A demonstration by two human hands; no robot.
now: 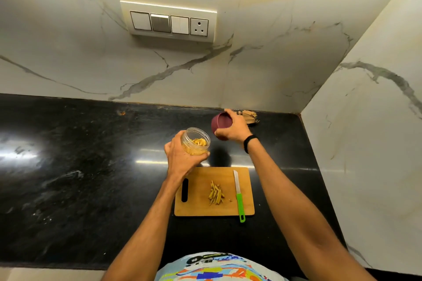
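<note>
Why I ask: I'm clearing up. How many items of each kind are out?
Clear plastic jar: 1
Maroon lid: 1
Wooden cutting board: 1
Green-handled knife: 1
Pile of cut strips: 1
Unclear brown object by wall: 1
Total: 6

Both forearms reach forward; left hand (182, 157) curls in a sideways grip; right hand (234, 129), farther out, clasps with fingers bent

Left hand (182, 157) grips open jar (196, 141); right hand (233, 129) holds maroon lid (218, 122).
</note>
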